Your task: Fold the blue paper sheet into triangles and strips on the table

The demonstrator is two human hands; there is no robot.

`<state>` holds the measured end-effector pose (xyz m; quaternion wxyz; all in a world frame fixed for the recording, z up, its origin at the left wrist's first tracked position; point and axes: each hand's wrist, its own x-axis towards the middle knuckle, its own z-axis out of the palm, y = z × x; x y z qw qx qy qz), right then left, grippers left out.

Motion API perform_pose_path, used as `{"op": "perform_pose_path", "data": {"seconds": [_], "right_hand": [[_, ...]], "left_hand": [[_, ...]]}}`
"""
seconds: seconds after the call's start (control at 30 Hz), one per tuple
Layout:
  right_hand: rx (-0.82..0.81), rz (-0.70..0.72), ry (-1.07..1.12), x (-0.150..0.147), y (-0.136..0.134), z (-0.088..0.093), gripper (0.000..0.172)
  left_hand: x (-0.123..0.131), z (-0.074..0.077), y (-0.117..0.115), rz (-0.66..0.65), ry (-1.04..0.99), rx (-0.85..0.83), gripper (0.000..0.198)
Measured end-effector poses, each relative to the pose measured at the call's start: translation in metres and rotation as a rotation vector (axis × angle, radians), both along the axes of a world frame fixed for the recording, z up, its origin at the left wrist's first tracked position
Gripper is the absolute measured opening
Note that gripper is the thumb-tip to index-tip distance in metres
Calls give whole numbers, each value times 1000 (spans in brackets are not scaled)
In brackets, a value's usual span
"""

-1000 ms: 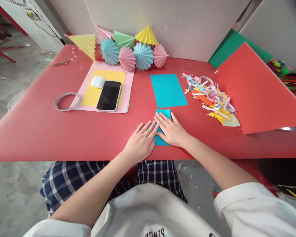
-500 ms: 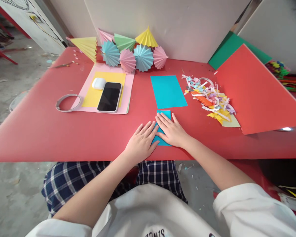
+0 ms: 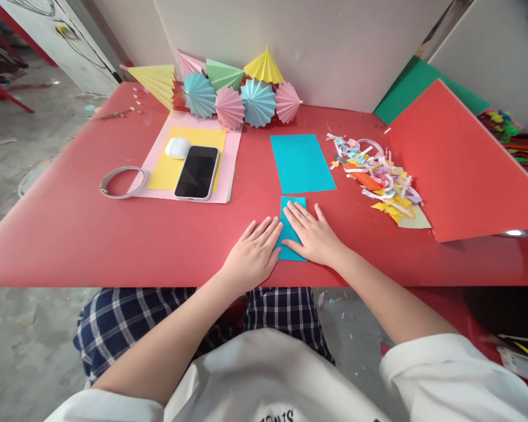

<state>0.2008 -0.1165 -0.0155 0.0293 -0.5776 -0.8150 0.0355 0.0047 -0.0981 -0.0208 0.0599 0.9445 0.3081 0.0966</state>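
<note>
A small folded blue paper [image 3: 290, 234] lies near the front edge of the red table [image 3: 70, 234]. My right hand [image 3: 314, 234] lies flat on its right side, fingers stretched out and open. My left hand [image 3: 253, 255] rests flat just left of it, fingers open, fingertips touching the paper's left edge. A larger blue sheet [image 3: 301, 163] lies flat just beyond the folded piece.
A phone [image 3: 197, 173] and white earbud case [image 3: 177, 147] lie on yellow and pink sheets at left, with a tape ring [image 3: 122, 181] beside them. Folded paper fans [image 3: 229, 94] line the back wall. Paper scraps [image 3: 378, 176] and a big red sheet [image 3: 457, 158] sit right.
My hands have shifted slightly apart on the folded blue paper, showing more of its middle. The view moved a little; nothing else changed.
</note>
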Motion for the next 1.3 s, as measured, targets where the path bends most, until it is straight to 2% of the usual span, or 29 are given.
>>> {"op": "perform_pose_path", "data": {"seconds": [0.4,0.87,1.3], "right_hand": [[-6,-42,9,-2,0,-3,73],[10,-27,-33,-3,-1,-1,79],[7,-18,-44,-2,-1,-1,79]], "left_hand": [[-1,-1,3,-31,23,-21,48],[0,3,1,-27,68,-15,46],[-2,2,5,-41,31,-20,47]]}}
